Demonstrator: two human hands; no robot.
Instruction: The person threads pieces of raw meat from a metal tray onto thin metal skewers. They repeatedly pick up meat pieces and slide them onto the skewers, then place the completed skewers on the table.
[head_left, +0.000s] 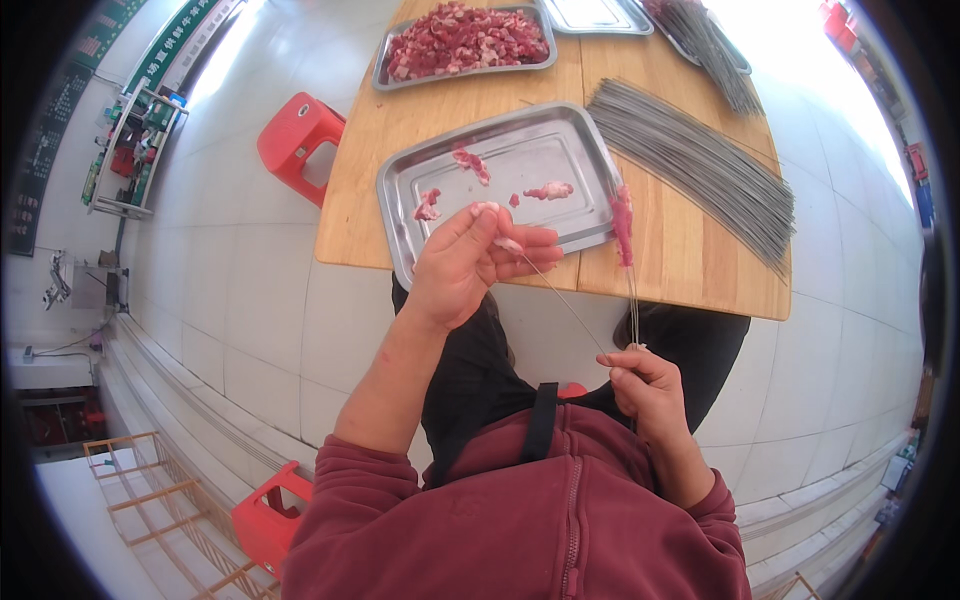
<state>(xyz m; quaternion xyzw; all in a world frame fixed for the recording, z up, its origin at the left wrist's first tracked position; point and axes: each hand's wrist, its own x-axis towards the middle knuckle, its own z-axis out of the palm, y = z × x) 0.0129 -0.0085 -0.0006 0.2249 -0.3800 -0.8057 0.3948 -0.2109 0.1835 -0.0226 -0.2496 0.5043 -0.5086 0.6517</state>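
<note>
My left hand (469, 259) pinches a pale piece of meat (486, 207) between thumb and fingers, above the near part of a metal tray (600, 150). Another piece of meat (510, 244) lies across its fingers, at the tip of a thin metal skewer (566, 306). My right hand (649, 386) grips the lower end of that skewer below the table edge. It also holds a few skewers bearing red meat (622, 225), which rise past the tray's right corner. Loose meat scraps (471, 166) and a fatty piece (549, 190) lie in the tray.
A tray heaped with diced meat (469, 41) stands at the far left of the wooden table (675, 289). Bare skewers (697, 172) lie bundled at right. Behind them is a tray with loaded skewers (701, 49). Red stools (300, 146) stand left of the table.
</note>
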